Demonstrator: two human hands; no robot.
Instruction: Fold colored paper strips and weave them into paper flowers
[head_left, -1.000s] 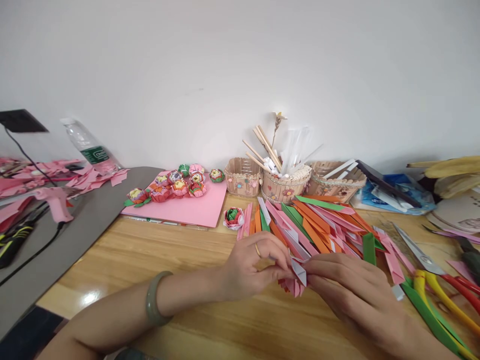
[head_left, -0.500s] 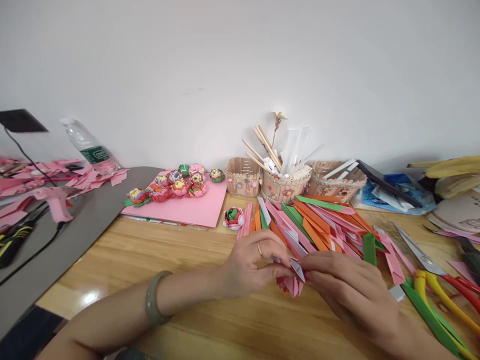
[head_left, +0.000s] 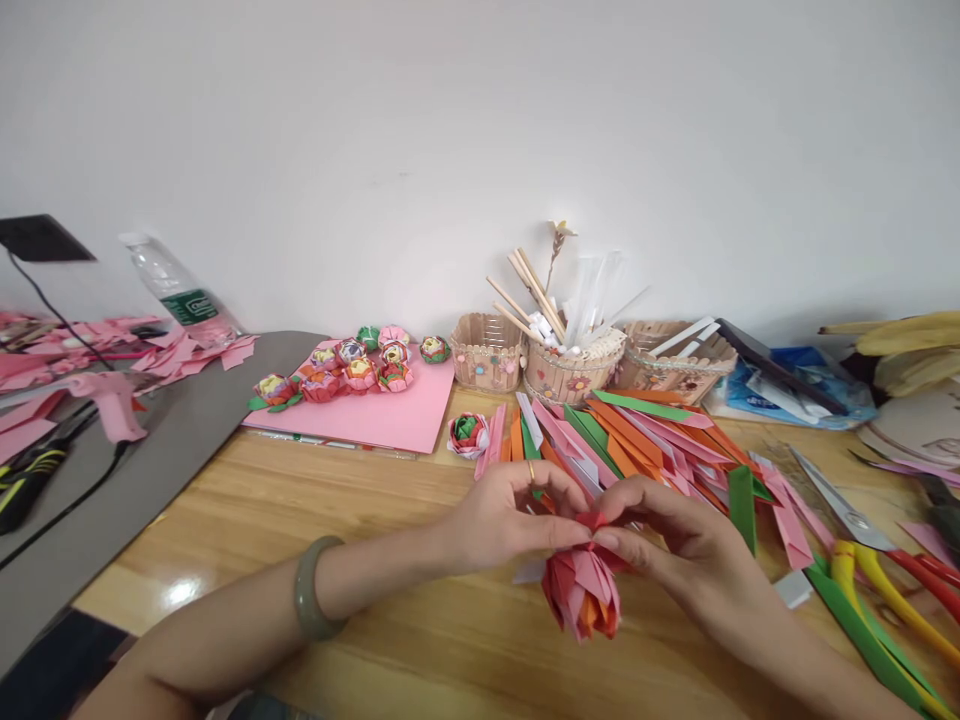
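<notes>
A folded paper flower (head_left: 581, 592) in pink, red and orange hangs head down over the wooden table. Thumb and fingers of my left hand (head_left: 517, 515) pinch its upper end from one side. From the other side my right hand (head_left: 675, 545) grips the same end, its thumb close to the left thumb. Part of a white paper piece (head_left: 529, 572) shows beside the flower, below my left hand. Just behind both hands lies a heap of folded paper strips (head_left: 637, 445) in pink, orange, green and white. A finished-looking paper flower (head_left: 468, 436) sits left of the heap.
Several paper flowers (head_left: 360, 372) rest on a pink sheet (head_left: 397, 420). Decorated baskets (head_left: 487, 355) stand along the wall. Scissors (head_left: 855, 520) lie at the right. A pink glue gun (head_left: 112, 405) and a plastic bottle (head_left: 180, 290) are at the left.
The flower has turned and dropped lower, so its petals now show below my hands. My right hand has rolled so its thumb shows, and the white folded tip between the fingers is out of sight.
</notes>
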